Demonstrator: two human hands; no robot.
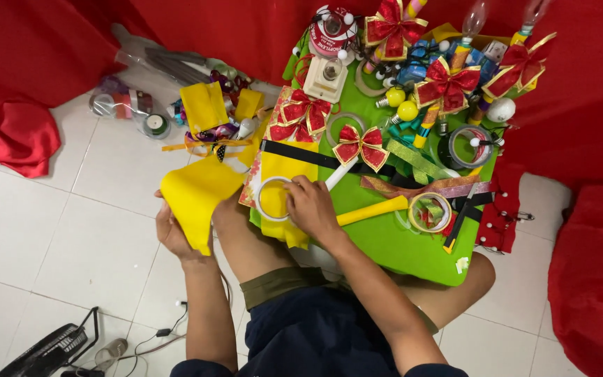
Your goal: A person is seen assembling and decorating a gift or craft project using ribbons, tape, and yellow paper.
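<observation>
1. Sitting on a white tiled floor (92, 230), with a green board (399, 244) across the lap and craft goods crowded over it.
2. Holding a yellow felt sheet (193, 199) in the left hand (172, 234), off the board's left edge and above the floor; fingers closed around the sheet's lower edge, thumb hidden behind the felt.
3. Resting the right hand (312, 206) on a white tape roll (273, 199) that lies flat on another yellow felt piece (284, 174) at the board's near left corner; fingers curled over the roll's right rim, touching rather than clamped, so whether truly gripped cannot be told.
4. Doing this well, as a judgement: pin the roll flat with the fingertips so it does not skid on the soft felt, and keep the held sheet taut and uncreased, clear of the clutter.
5. Lying just beside that hand: a yellow-handled tool (371, 209), a black strip (315, 159) and a red bow (361, 145); another tape ring (430, 213) sits further right.
</observation>
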